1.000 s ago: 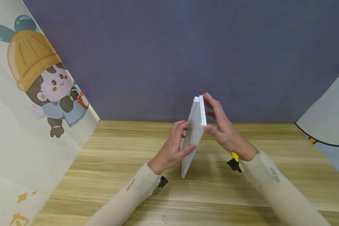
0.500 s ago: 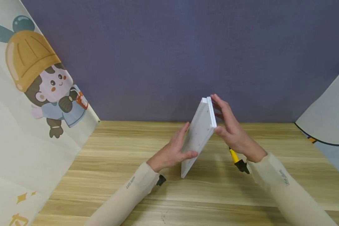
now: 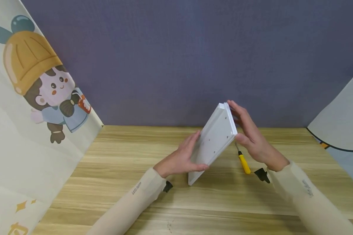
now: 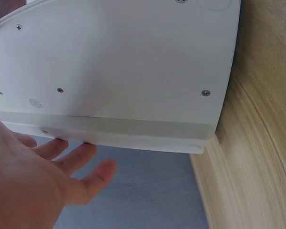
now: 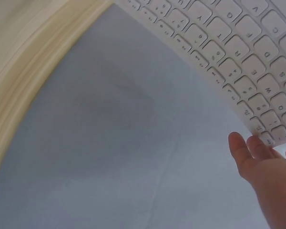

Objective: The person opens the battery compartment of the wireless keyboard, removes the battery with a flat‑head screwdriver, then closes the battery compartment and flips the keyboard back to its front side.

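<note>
A white keyboard (image 3: 214,138) stands on its short end on the table, leaning to the right. Its screwed underside faces left in the head view, and its keys show in the right wrist view. My right hand (image 3: 260,145) holds the raised end, fingers at the far corner and thumb at the near one. Lower down, my left hand (image 3: 177,160) spans the underside with fairly straight fingers, thumb by the near edge and fingertips by the far edge. In the left wrist view, several fingers (image 4: 81,160) lie along that edge, some of them free of it.
A screwdriver (image 3: 244,164) with a yellow handle lies on the wooden table (image 3: 123,192), right of the keyboard. Behind the table rises a dark blue-grey panel (image 3: 150,62). A printed cartoon sheet (image 3: 14,140) borders the left side.
The keyboard's upper end has tipped rightward with my right hand, showing more of its underside. My left fingers have straightened and spread. The screwdriver has come out from behind the right wrist.
</note>
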The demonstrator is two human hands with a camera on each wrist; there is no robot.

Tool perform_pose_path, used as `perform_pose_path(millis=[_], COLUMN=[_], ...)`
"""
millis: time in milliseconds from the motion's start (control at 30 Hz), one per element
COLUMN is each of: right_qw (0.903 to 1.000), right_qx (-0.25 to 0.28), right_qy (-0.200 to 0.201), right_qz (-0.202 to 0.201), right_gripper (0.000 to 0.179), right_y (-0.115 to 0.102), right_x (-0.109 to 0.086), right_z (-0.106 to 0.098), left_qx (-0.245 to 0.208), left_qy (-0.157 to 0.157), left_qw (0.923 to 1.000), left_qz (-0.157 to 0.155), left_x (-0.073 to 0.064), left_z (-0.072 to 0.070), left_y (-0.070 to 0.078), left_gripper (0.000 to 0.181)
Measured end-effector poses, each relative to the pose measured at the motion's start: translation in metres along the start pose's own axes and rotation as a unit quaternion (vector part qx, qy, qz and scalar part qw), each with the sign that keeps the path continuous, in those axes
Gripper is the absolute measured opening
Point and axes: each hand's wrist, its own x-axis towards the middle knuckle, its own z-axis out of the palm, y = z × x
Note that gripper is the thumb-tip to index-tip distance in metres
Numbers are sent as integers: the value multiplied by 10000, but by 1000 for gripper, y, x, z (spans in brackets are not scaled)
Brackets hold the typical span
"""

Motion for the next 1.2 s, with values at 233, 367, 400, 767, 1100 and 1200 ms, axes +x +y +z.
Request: perform_pose_path(millis=[233,367,400,767,1100,1200], right_qw=[9999,9998,9998,9995,9987,9981], right_qx=[19,-76,-102,-155,-441,-521], right_qy=[-138,-179,-173,-185,-249,-278], right_qz=[79,-29,-51,-210,73,188], right_gripper=[76,76,76,74,73,74], right_y=[-3,-2,-1,-3,-10,-6], right_x=[-10,-14,-15,-28,-41,-46], right_z=[-8,-11,-12,-21,-25,-25], left_qx=[118,147,163,352,621,689], left_qy=[-100,-247,-306,-862,-937,-968], left_qw=[9999,9994,9991,9942,9922,9912], left_qz=[-46,-197,-246,-531,-534,-581], left_x=[-1,-2,-3,-11,-18,-21], left_z=[0,-1,-2,-2,-3,-6], left_y=[1,1,1,-7,-15,-17], left_gripper=[115,117,117,120,120,120])
